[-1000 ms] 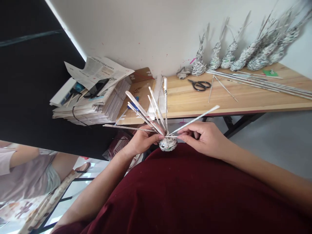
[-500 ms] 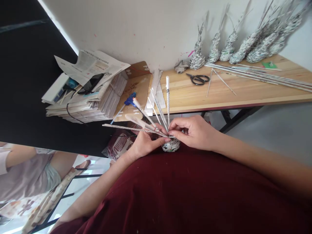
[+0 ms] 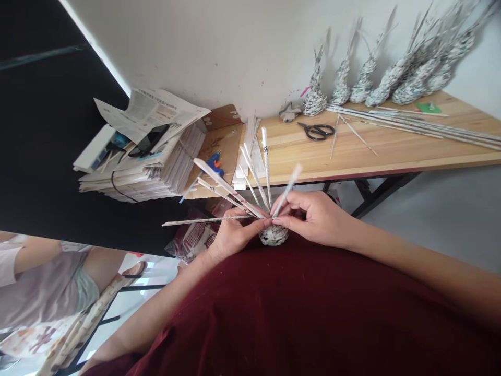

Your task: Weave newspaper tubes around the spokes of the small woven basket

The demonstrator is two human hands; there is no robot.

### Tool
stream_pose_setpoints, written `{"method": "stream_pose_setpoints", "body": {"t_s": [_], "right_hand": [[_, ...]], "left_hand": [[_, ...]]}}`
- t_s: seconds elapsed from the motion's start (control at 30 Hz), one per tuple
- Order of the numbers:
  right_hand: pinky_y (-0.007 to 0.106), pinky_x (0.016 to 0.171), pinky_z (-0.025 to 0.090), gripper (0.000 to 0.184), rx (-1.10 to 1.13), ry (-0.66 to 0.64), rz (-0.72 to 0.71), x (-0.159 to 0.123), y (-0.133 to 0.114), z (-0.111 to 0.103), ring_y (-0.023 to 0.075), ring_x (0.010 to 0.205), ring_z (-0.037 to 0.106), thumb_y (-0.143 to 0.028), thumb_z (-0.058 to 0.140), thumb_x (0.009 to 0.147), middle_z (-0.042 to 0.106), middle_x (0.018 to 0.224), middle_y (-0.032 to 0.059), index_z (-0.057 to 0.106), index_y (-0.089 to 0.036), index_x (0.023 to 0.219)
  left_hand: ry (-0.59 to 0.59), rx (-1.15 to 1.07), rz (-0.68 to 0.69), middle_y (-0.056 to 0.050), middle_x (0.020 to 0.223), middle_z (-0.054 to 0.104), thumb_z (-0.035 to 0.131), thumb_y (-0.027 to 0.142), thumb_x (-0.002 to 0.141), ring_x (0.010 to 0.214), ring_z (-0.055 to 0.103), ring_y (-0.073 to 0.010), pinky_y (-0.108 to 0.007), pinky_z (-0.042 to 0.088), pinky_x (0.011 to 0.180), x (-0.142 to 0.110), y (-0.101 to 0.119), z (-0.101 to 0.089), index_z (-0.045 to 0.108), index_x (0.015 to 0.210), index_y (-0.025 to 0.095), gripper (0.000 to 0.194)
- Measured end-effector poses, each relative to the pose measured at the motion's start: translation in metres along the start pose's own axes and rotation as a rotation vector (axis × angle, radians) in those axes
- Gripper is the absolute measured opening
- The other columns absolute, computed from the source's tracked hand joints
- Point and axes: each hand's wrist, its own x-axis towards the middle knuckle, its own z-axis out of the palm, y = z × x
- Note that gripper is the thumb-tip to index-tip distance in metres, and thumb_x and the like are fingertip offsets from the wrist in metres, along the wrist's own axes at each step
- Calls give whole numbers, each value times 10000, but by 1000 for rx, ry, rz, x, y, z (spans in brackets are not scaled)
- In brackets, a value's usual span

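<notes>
A small woven ball of rolled newspaper (image 3: 273,236) rests against my dark red shirt, with several paper sticks (image 3: 235,190) fanning up and to the left out of it. My left hand (image 3: 231,234) grips the ball's left side, thumb pressed on the sticks at their base. On the right, my right hand (image 3: 315,216) pinches one paper stick (image 3: 288,189) just above the ball; that stick points up and slightly right.
A wooden table (image 3: 352,149) runs along the white wall with scissors (image 3: 318,130), long paper sticks (image 3: 410,125) and a row of woven paper cones (image 3: 368,83). A newspaper stack (image 3: 148,156) sits at the left. Another person's clothed body (image 3: 47,282) shows at lower left.
My right hand swung its stick from pointing far right, down across the ball, then up to a near-upright angle. The left hand kept its hold on the ball.
</notes>
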Motion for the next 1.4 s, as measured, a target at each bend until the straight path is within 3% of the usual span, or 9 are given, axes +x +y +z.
{"method": "stream_pose_setpoints", "body": {"t_s": [0.17,0.37,0.7,0.87,1.03,1.13,1.4], "right_hand": [[231,587,427,86,-91,114,26,-2,-4,-3,111,597,589,-241,658,866,701,694,-3,703,-172,840],[218,556,417,55,-41,134,-13,7,-8,-1,96,569,556,-176,668,818,668,648,-16,694,-165,771],[225,542,413,84,-111,167,-38,9,-7,10,110,572,596,-185,654,844,709,661,-9,734,-174,824],[255,653,480,192,-158,121,-174,5,-8,5,140,709,681,-218,589,935,791,892,34,773,-206,990],[251,565,488,157,19,211,53,4,-1,-1,142,604,664,-307,626,924,733,714,27,702,-177,880],[254,543,496,196,83,174,159,7,4,0,151,603,663,-376,695,870,725,704,29,662,-184,844],[274,589,547,130,221,264,107,10,1,8,151,627,664,-260,723,802,707,724,26,614,-189,803]], "left_hand": [[-12,-20,12,-63,886,793,820,316,786,816,724,-191,-300,575,795,1,-2,-2,770,899,144,211],[-3,52,66,-51,811,770,820,305,782,738,696,-168,-278,560,721,2,1,-1,738,853,136,202],[14,85,81,-67,877,772,817,324,779,818,714,-201,-305,567,773,3,4,1,721,918,136,253],[8,52,86,-63,876,777,799,310,798,839,713,-198,-316,566,821,1,7,3,743,888,142,198],[17,-29,17,-60,872,767,780,318,820,794,693,-177,-292,554,766,0,5,4,735,894,144,194],[27,-47,43,-47,804,734,790,337,807,747,667,-166,-282,538,725,1,2,5,704,850,146,213],[53,65,166,-41,812,701,716,287,879,759,644,-151,-258,508,724,5,-2,-1,663,872,155,143]]}}
